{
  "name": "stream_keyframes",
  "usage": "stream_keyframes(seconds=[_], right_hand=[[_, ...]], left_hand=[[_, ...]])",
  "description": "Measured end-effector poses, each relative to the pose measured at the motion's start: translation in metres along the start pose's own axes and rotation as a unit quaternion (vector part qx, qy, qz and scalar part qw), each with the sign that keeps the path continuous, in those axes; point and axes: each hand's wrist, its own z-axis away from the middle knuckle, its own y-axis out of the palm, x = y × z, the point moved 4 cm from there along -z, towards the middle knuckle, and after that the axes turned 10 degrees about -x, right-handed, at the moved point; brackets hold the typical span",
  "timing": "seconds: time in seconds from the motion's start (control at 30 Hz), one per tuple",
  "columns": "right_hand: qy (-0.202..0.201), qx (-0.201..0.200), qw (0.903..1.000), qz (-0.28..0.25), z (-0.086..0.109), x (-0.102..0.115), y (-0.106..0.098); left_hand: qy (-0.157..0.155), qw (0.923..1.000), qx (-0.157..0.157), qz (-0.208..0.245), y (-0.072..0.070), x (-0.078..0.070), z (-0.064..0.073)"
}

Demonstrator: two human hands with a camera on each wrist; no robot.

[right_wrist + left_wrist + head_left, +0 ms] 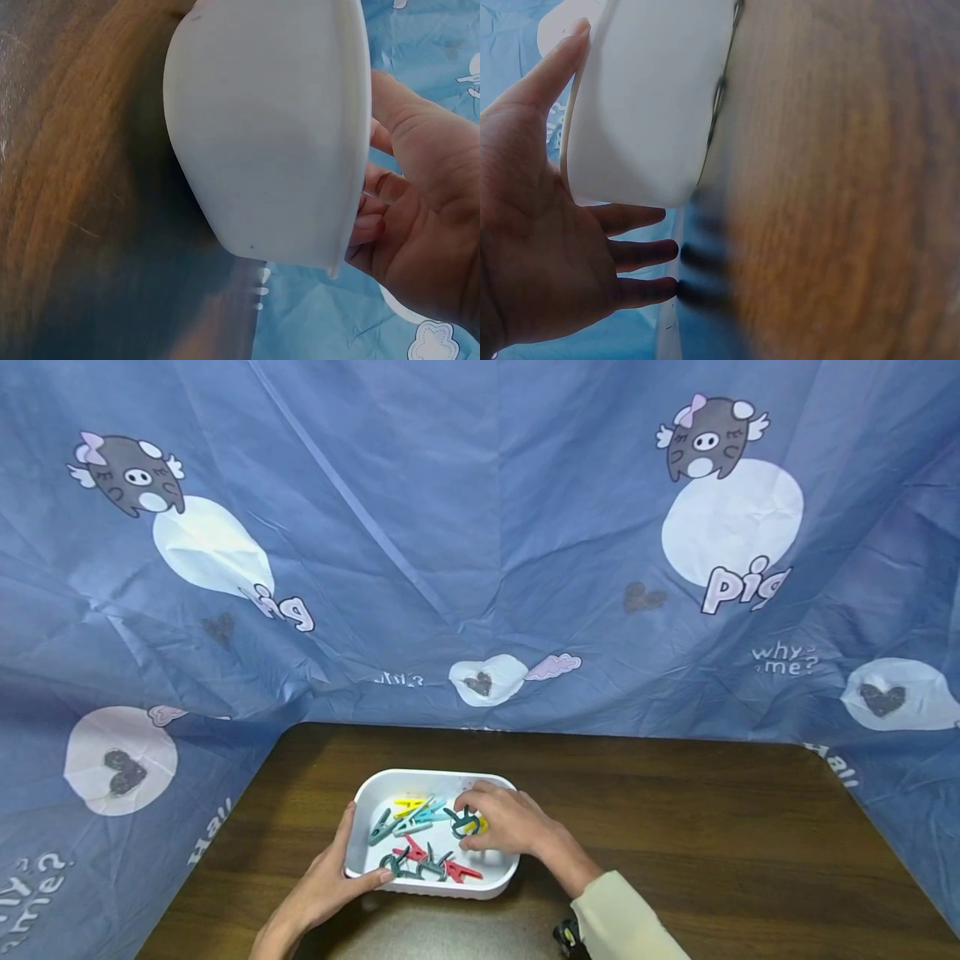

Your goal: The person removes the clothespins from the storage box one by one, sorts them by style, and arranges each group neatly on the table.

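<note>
A white plastic tray (491,888) on the table holds several clips: a yellow clothespin (408,805), light blue and pale green ones, red clothespins (463,871) and dark green clips with rounded jaws. My left hand (330,872) rests at the tray's near left corner, thumb on the near rim and straight fingers along the left side; the left wrist view shows this hand (547,225) against the outer wall. Inside the tray's right part, my right hand (502,818) pinches a dark green clip (463,823) between thumb and fingers. A yellow clip shows just behind it. In the right wrist view the tray wall hides those fingertips.
The tray stands on a dark brown wooden table (697,843). Beyond the table's far and side edges hangs a blue printed cloth (480,527). A small black object (567,937) shows beside the right sleeve (626,918) at the near edge.
</note>
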Motion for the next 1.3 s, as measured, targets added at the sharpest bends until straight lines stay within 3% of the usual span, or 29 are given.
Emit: stream_keyframes(seconds=[1.1, 1.3], right_hand=[[0.082, -0.019, 0.9961, -0.025, 0.022, -0.027, -0.039], [0.101, -0.023, 0.9942, -0.028, 0.026, -0.036, -0.044]], left_hand=[[0.004, 0.9999, 0.009, 0.000, 0.000, -0.002, 0.000], [-0.009, 0.9998, 0.016, -0.004, 0.000, -0.002, 0.000]])
